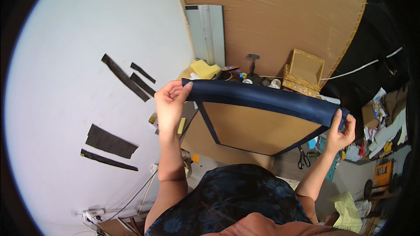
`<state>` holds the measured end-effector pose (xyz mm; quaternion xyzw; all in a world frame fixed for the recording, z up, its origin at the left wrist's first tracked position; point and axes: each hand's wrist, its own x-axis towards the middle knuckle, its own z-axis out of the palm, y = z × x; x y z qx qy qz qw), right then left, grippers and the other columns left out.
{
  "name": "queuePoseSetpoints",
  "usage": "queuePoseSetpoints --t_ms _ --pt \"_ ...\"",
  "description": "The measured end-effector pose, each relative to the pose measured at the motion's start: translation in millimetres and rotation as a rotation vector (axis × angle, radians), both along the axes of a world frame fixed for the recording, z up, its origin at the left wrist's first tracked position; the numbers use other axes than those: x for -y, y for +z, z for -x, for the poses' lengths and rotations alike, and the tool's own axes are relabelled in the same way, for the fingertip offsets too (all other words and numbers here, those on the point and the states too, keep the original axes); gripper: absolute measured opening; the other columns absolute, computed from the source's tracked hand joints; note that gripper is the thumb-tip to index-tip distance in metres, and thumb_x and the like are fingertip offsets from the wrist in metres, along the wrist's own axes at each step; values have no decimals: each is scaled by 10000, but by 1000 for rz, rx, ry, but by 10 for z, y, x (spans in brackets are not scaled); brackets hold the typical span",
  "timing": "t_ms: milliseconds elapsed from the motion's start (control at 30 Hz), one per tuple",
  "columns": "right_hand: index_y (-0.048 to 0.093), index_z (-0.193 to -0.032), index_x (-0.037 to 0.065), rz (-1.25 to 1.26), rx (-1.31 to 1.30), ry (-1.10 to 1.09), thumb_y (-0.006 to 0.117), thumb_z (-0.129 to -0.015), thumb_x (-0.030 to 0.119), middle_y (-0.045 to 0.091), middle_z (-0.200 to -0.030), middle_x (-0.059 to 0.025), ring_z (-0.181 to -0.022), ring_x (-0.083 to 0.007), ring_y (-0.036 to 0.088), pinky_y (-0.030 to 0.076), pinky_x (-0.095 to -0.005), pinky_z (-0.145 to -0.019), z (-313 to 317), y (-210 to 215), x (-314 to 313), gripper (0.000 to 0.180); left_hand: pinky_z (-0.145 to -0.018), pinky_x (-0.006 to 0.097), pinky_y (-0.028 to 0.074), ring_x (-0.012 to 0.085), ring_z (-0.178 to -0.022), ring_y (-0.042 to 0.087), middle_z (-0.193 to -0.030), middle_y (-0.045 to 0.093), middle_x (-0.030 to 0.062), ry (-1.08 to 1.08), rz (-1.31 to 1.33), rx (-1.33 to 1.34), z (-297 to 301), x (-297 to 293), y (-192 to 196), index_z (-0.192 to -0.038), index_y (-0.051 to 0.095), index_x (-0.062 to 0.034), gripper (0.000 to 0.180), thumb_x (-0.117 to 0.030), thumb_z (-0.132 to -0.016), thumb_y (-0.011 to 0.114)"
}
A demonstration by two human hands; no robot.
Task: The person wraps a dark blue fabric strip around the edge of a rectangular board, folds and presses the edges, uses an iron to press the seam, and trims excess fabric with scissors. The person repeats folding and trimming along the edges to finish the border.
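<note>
A dark navy strip of smooth, leather-like material (262, 98) is stretched between my hands, bowed slightly upward. My left hand (172, 102) pinches its left end between thumb and fingers. At the lower right end, my right hand (341, 132) grips the strip's corner with thumb and fingertips. Beneath the strip is a flat tan board (260, 126) with navy edging along its visible sides. The strip hides the board's far edge, so I cannot tell whether the two are joined.
Behind the strip stand a hammer (253, 61), white rolls (274, 84), a yellow sponge-like block (204, 69) and an open patterned box (306, 72). Black-handled scissors (303, 158) lie near a green cutting mat (331, 168). A white wall (87, 30) with dark strips rises at left; scraps (385, 131) pile up at right.
</note>
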<state>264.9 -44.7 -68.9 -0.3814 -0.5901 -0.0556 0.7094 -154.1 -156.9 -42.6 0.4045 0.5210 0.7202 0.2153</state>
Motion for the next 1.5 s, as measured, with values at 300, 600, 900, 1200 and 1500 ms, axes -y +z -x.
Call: queuePoseSetpoints --t_ms 300,600,900,1200,1500 --pt "639 -901 -3 234 83 -161 765 -882 145 575 -691 -51 -604 -105 487 425 -259 -568 10 180 175 196 -721 144 427 3 -741 533 -801 598 -54 23 20 -68 125 -72 -114 -1252 615 45 368 29 -895 706" --pt "636 -937 -17 459 -91 -33 738 -922 170 557 -642 28 -579 -36 452 371 -213 -515 -32 134 164 214 -739 185 452 38 -769 584 -874 685 10 -83 7 -97 246 -111 -238 -980 650 5 89 -84 -972 658" --pt "658 -824 24 405 -438 520 756 -905 87 586 -666 78 -582 29 425 313 -161 -526 -156 64 68 142 -781 216 479 75 -806 613 -894 704 42 -56 -33 -4 176 -135 -308 -944 644 -20 89 -94 -952 692" --pt "655 -813 18 393 -420 482 760 -897 70 601 -673 69 -589 28 448 330 -154 -530 -170 42 91 144 -760 204 460 58 -755 585 -847 693 39 -22 -61 -31 252 -123 -361 -874 563 -65 159 -64 -934 710" --pt "663 -821 30 311 -432 383 770 -894 95 592 -658 77 -567 31 447 314 -161 -505 -96 59 93 144 -776 200 448 54 -770 570 -840 690 37 -67 -52 -39 230 -120 -291 -923 544 -59 157 -51 -939 700"
